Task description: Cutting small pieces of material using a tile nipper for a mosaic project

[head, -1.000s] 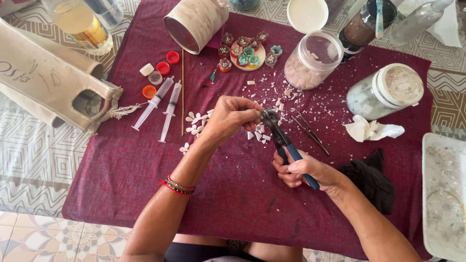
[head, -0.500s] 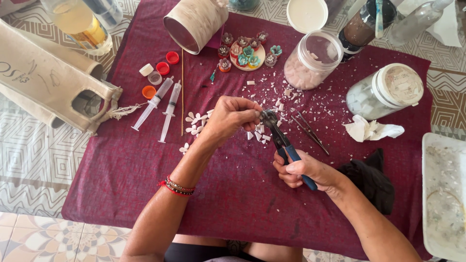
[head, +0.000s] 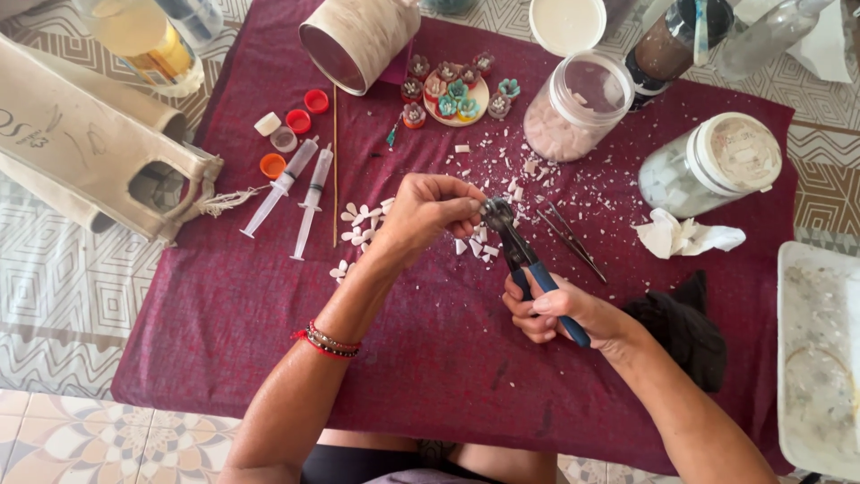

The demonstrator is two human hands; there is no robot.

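Pinching a small pale chip right at the head of the nippers, just above the middle of the frame, the left hand has its fingers curled closed around the piece, which is too tiny and hidden to make out clearly. Such a chip looks light, stiff and brittle, likely to snap or fly off, so a firm fingertip hold close to the cutting edge seems the sensible place to take it. The nippers are metal with blue handles, rigid and probably the heaviest thing in hand; the right hand wraps closed round those handles low down, where leverage is best. Below and left of the tool's head lie white petal-shaped pieces, and white crumbs scatter toward the upper middle of the maroon cloth that covers the worktop. Tweezers rest just right of the nippers. Two syringes lie at centre left, near coloured caps. A small plate of finished flowers sits at top centre, two lidded jars to the upper right, a crumpled tissue at right.
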